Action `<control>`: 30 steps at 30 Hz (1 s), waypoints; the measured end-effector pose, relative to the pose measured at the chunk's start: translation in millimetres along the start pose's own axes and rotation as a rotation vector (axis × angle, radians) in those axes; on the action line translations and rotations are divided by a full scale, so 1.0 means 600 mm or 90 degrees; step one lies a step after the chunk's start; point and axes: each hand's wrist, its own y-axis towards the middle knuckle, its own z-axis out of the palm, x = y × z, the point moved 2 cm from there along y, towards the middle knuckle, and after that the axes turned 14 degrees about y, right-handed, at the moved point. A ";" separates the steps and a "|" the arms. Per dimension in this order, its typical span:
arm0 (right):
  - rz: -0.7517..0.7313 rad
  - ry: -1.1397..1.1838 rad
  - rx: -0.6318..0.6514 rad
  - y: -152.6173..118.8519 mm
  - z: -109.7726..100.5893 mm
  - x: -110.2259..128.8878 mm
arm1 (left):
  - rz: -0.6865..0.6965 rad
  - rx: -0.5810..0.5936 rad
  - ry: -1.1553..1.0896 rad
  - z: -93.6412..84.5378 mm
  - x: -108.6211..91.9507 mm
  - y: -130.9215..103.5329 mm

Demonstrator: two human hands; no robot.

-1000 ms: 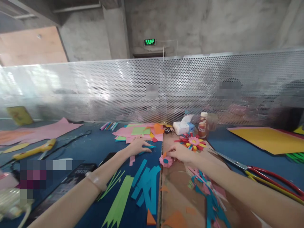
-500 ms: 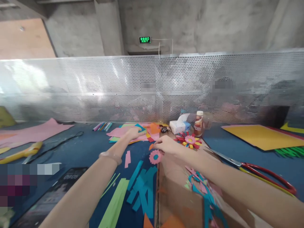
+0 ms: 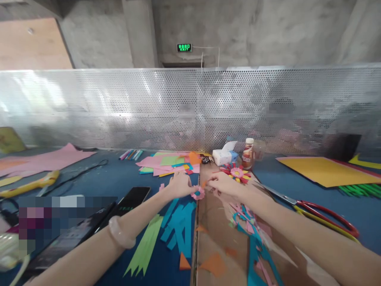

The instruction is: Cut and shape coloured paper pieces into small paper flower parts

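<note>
My left hand (image 3: 180, 185) is closed at the left edge of a small pink paper flower (image 3: 197, 192) with a blue centre, its fingertips touching or gripping a petal. To the right, my right hand (image 3: 222, 183) has its fingertips pinched around a small orange paper piece (image 3: 204, 184) just above the flower. Beyond my right hand lies a red, yellow and pink paper flower (image 3: 237, 172). Blue paper strips (image 3: 180, 224) and green strips (image 3: 145, 244) lie in front of my hands.
Coloured paper sheets (image 3: 169, 161), a tissue box (image 3: 224, 156) and a bottle (image 3: 247, 154) stand or lie behind. Large scissors (image 3: 297, 202) are at the right, under my right forearm's far side. A phone (image 3: 133, 200) lies left of the green strips. Blue and pink scraps (image 3: 253, 238) lie nearer.
My left hand has come back from the paper sheets to the pink flower. My right hand has shifted slightly right with the orange piece. The second phone now shows.
</note>
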 end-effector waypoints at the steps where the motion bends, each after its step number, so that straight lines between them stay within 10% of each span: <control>1: -0.007 0.005 -0.007 -0.008 -0.002 0.000 | -0.004 0.001 -0.009 0.001 -0.004 -0.004; 14: -0.159 0.217 -0.071 -0.102 0.038 0.030 | 0.031 -0.024 -0.329 -0.033 -0.042 -0.078; 30: -0.212 -0.026 -0.122 -0.123 0.014 0.023 | 0.083 0.028 -0.419 -0.037 -0.075 -0.148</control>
